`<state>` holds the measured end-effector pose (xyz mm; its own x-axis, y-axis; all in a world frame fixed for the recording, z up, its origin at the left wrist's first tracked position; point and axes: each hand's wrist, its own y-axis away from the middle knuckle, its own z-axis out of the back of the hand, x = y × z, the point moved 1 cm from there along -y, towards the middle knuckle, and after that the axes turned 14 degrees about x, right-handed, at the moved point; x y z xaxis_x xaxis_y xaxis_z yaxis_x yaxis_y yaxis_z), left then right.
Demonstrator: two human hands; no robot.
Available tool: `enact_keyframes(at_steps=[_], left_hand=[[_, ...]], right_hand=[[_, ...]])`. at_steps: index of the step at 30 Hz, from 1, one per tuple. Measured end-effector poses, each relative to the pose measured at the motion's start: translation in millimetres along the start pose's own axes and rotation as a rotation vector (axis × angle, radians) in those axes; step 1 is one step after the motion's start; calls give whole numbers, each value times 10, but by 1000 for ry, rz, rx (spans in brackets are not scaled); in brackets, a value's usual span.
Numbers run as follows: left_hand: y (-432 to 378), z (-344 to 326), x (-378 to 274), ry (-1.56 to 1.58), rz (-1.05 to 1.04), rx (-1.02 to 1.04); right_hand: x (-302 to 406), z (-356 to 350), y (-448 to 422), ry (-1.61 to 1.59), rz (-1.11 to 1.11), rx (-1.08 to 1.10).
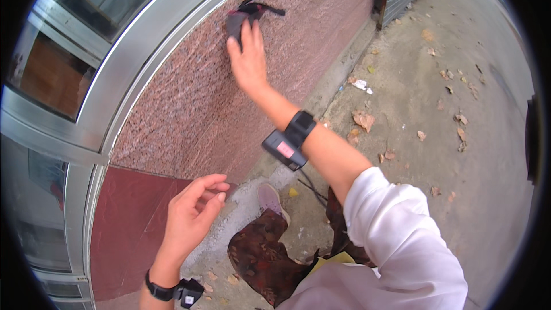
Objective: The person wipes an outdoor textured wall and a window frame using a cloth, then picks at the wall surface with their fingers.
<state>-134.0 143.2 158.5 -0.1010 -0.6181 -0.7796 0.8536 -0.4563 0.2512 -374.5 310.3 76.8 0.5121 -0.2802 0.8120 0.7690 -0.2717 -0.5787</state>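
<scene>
My right hand (249,60) reaches up and out to a speckled pink granite wall panel (206,82). Under its fingers a dark grey cloth (236,23) lies pressed against the stone. Black strap-like ends of the cloth stick out to the right, and the hand is slightly blurred. Lower down, my left hand (193,213) hangs in front of a dark red wall panel (129,224), its fingers loosely bent and apart with nothing between them. Whether it touches the wall cannot be told.
A metal window frame (107,90) with glass panes curves along the left. Dry leaves (363,119) and white scraps (360,85) litter the concrete ground (413,94). My shoe (271,198) stands near the wall's foot. A black device (284,150) with a cable (313,185) sits on my right wrist.
</scene>
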Motion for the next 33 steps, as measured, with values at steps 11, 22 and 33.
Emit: enact_keyframes(at_steps=[11, 22, 33], left_hand=[[-858, -746, -345, 613, -486, -301], [-1708, -1667, 783, 704, -107, 27], [-2074, -1413, 616, 480, -221, -24]], right_hand=[[-652, -77, 197, 150, 90, -70], [-977, 776, -1336, 197, 82, -178], [-1266, 1351, -2265, 96, 68, -274]])
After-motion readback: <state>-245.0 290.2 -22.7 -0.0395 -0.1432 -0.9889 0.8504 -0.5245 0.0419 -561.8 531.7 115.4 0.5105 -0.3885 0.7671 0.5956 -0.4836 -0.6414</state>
